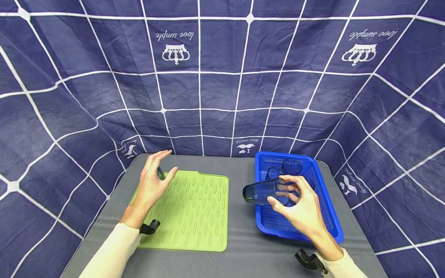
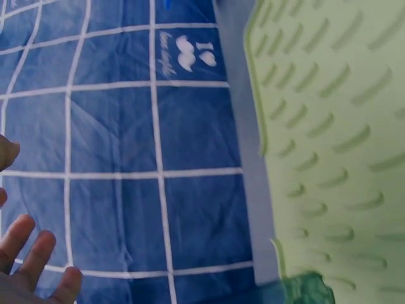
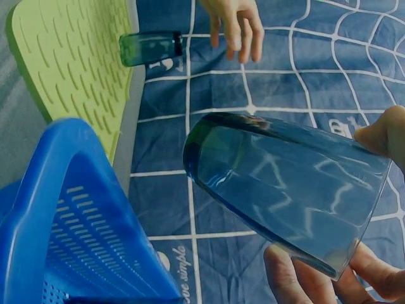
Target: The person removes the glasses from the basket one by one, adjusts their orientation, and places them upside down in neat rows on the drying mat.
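Note:
My right hand (image 1: 306, 210) grips a blue glass tumbler (image 1: 259, 192) near its open rim, thumb on one side and fingertips on the other. The tumbler lies tipped almost sideways above the basket's left edge, its thick base pointing left, as the right wrist view (image 3: 285, 190) also has it. Over the far left of the green mat (image 1: 194, 220), my left hand (image 1: 152, 183) is spread with nothing in it. Beyond that hand, partly hidden by it in the head view, a second tumbler (image 3: 152, 49) stands on the mat, apart from the fingers.
A blue plastic basket (image 1: 332, 208) with slotted walls sits on the right, with several more glasses (image 1: 292, 166) towards its back. Grey cloth (image 1: 240, 239) covers the table between mat and basket. A dark blue checked curtain (image 1: 222, 92) rises behind and at both sides.

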Demonstrator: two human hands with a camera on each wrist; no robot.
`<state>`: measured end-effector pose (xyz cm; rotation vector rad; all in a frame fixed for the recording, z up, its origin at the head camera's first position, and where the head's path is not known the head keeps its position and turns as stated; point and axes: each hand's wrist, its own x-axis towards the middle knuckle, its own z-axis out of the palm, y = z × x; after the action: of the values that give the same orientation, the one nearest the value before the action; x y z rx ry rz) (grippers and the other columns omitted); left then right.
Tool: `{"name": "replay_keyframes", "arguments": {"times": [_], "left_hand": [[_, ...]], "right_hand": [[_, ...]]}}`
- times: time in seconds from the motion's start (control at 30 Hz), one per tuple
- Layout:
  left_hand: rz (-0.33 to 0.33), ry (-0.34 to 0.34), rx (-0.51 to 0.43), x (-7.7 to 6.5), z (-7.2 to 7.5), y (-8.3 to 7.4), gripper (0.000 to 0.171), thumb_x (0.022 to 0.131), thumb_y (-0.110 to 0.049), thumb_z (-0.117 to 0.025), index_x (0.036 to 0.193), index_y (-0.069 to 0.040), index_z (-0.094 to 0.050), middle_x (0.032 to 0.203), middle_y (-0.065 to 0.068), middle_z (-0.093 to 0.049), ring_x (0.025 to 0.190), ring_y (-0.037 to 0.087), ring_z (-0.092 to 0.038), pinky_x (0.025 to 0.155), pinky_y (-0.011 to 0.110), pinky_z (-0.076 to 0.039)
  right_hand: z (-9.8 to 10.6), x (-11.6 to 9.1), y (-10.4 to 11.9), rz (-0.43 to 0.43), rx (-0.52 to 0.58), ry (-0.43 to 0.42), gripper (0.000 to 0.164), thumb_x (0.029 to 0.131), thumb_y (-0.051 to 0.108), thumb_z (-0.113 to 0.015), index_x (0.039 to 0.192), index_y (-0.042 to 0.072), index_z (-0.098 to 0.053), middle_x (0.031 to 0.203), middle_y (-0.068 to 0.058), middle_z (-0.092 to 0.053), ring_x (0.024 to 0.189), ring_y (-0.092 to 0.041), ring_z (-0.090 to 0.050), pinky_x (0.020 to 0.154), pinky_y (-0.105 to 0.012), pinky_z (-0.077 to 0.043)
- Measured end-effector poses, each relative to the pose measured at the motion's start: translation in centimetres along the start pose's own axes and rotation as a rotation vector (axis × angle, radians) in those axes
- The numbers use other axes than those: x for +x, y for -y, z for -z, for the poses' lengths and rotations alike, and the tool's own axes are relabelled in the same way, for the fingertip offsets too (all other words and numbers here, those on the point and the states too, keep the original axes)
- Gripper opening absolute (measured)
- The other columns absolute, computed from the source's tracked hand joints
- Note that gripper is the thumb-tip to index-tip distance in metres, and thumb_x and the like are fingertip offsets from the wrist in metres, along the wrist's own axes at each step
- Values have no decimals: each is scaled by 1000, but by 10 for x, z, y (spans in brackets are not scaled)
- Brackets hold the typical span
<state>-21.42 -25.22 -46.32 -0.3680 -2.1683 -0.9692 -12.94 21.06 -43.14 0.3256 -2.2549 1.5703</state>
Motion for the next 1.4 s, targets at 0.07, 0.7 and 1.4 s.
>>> {"name": "replay_keyframes", "arguments": {"times": [0.07,0.7,1.4], "left_hand": [[-1,12,-9,1,-1,-8,61,97,-4,-92,155,-10,-73,154,18,-72,144,43,-67,123,10,-38],[10,180,-179,-13,-29,-62,55,104,-8,-87,156,-13,-72,154,9,-73,142,30,-72,115,45,-65],[-38,370,-393,-27,-64,-110,66,101,-16,-92,162,-22,-66,158,5,-70,142,27,-73,109,50,-71]], "right_hand": [[-2,0,0,-4,6,3,66,81,-5,-103,138,2,-73,136,-10,-71,107,-9,-81,97,-24,-71],[-27,2,1,-10,151,31,62,84,-9,-97,140,-1,-70,142,-11,-69,112,-9,-79,99,-25,-71],[-42,3,9,31,288,32,64,83,-18,-90,141,-7,-67,138,-3,-71,112,-11,-77,100,-26,-72]]}}
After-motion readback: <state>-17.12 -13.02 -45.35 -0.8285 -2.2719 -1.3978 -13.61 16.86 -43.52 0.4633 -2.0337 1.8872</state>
